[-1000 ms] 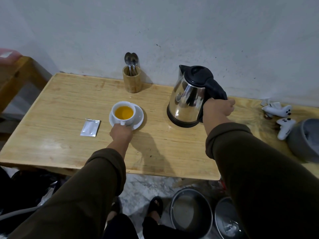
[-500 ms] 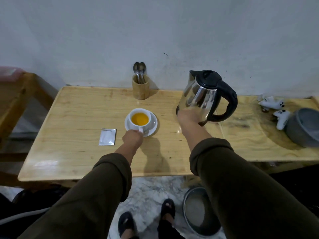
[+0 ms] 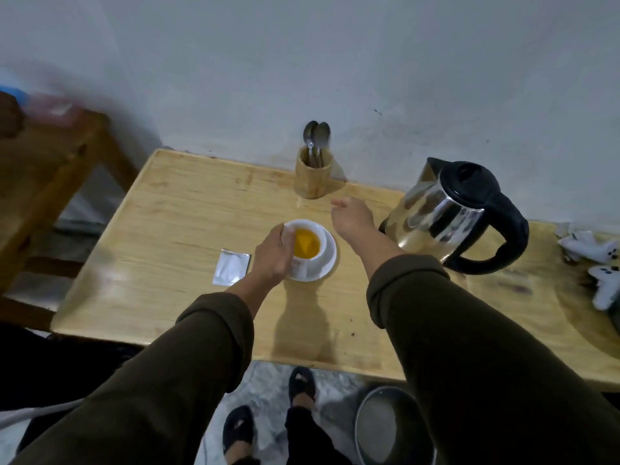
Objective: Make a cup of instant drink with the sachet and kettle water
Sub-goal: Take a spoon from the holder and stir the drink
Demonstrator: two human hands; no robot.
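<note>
A white cup [image 3: 313,229] of orange drink stands on a white saucer [image 3: 325,263] in the middle of the wooden table [image 3: 167,229]. My left hand [image 3: 273,260] wraps around the cup's left side. My right hand [image 3: 352,214] hovers above the table between the cup and the wooden holder [image 3: 312,177] with two spoons [image 3: 316,132], fingers loosely apart and holding nothing. The steel kettle [image 3: 446,213] with black lid and handle stands on the table to the right, apart from my hand. A silver sachet [image 3: 231,271] lies flat left of the cup.
White toy planes [image 3: 600,260] lie at the table's right end. A wooden bench [image 3: 50,169] stands to the left. Under the table's front edge a round metal basin [image 3: 392,427] sits beside my sandalled feet [image 3: 268,421].
My right hand let go of the kettle, which now stands on the table, and moved left toward the spoon holder. My left hand shifted from the saucer's edge onto the cup.
</note>
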